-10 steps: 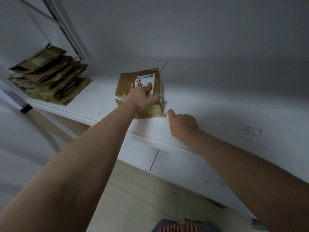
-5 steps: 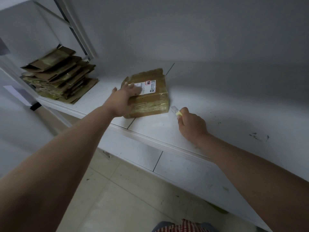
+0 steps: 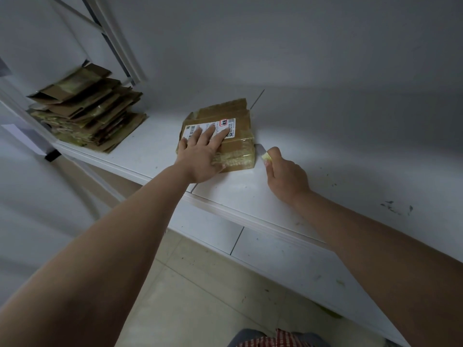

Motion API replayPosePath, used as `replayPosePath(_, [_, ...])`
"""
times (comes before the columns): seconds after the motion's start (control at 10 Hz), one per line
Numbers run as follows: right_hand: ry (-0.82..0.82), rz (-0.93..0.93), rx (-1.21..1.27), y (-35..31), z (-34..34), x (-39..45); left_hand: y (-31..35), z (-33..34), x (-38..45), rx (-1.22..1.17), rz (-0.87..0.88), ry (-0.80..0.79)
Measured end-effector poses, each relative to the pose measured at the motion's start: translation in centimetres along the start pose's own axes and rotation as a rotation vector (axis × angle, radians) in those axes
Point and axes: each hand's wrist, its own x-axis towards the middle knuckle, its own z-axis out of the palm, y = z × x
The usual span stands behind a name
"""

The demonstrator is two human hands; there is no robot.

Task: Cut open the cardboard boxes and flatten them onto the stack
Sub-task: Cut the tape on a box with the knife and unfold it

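Observation:
A small taped cardboard box [image 3: 235, 113] with a white shipping label lies on the white shelf top [image 3: 250, 191]. My left hand [image 3: 203, 154] presses flat on the box's top and label, fingers spread. My right hand [image 3: 285, 174] grips a small yellow-handled box cutter [image 3: 263, 152], whose blade tip points at the box's lower right corner. At the far left of the shelf top sits the stack of flattened boxes [image 3: 87, 113].
A grey wall rises behind the shelf top. A metal rack post [image 3: 117, 46] leans beside the stack. The shelf top's front edge [image 3: 250, 219] runs diagonally, with tiled floor [image 3: 190, 296] below. Dark scuff marks [image 3: 395, 207] lie at the right.
My left hand has moved from the box's left side onto its top and label. The box has turned slightly. My right hand with the cutter has stayed beside the box's right corner.

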Motion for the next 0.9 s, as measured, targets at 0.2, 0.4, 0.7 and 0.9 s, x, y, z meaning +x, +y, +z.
replayPosePath(0.2, [0.004,-0.031,-0.006,0.2,0.6,0.4,-0.1,0.2,0.1,-0.004,-0.003,0.015])
replayPosePath(0.4, [-0.039,-0.045,-0.026,0.7,0.6,0.7,0.0,0.2,0.1,0.006,-0.011,0.015])
replayPosePath(0.7, [-0.129,-0.073,-0.165,0.7,-0.3,0.4,-0.1,0.4,0.3,0.025,-0.004,-0.003])
replayPosePath(0.9, [-0.211,-0.089,-0.296,0.3,-0.3,0.4,-0.3,0.0,0.4,0.025,0.002,-0.034])
